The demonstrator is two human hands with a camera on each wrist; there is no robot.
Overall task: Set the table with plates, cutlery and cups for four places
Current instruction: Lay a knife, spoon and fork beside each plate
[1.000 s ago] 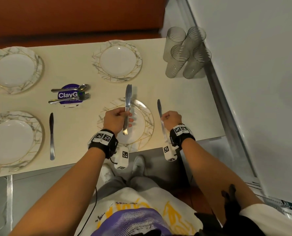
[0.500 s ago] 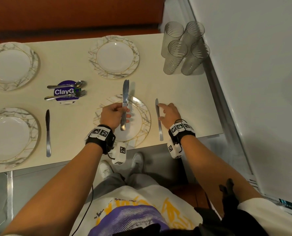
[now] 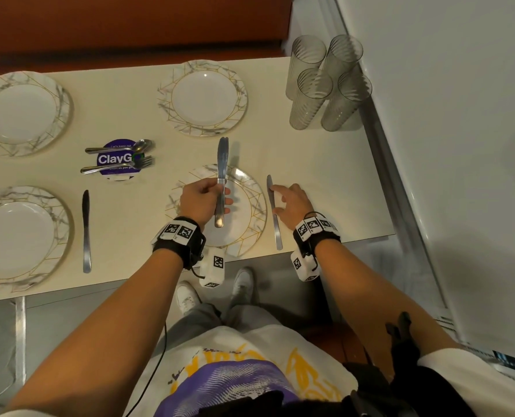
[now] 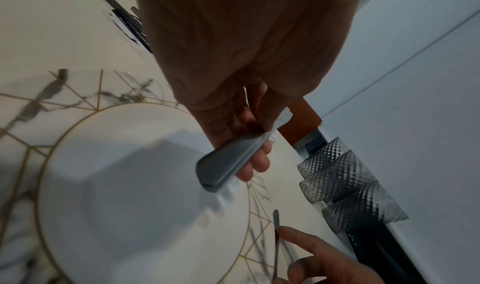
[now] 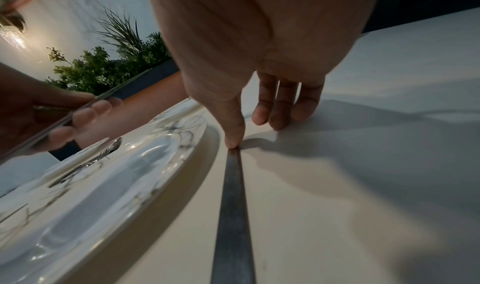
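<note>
My left hand (image 3: 203, 200) grips a pair of table knives (image 3: 222, 164) by the handles, held over the near right plate (image 3: 250, 206); the handle ends (image 4: 223, 165) show below my fingers in the left wrist view. A single knife (image 3: 272, 206) lies flat on the table just right of that plate. My right hand (image 3: 289, 203) rests beside it with straight fingers. In the right wrist view its thumb tip touches that knife (image 5: 232, 216). Several ribbed cups (image 3: 325, 82) stand clustered at the far right corner.
Three more marbled plates sit at the far middle (image 3: 205, 97), far left (image 3: 18, 112) and near left (image 3: 15, 236). Another knife (image 3: 86, 230) lies right of the near left plate. Spoons and forks (image 3: 117, 159) rest on a purple disc. A white wall (image 3: 445, 145) borders the table's right edge.
My right hand, which gripped the knife a second ago, has laid it down right of the plate and opened its fingers. The left hand keeps its knives over the plate.
</note>
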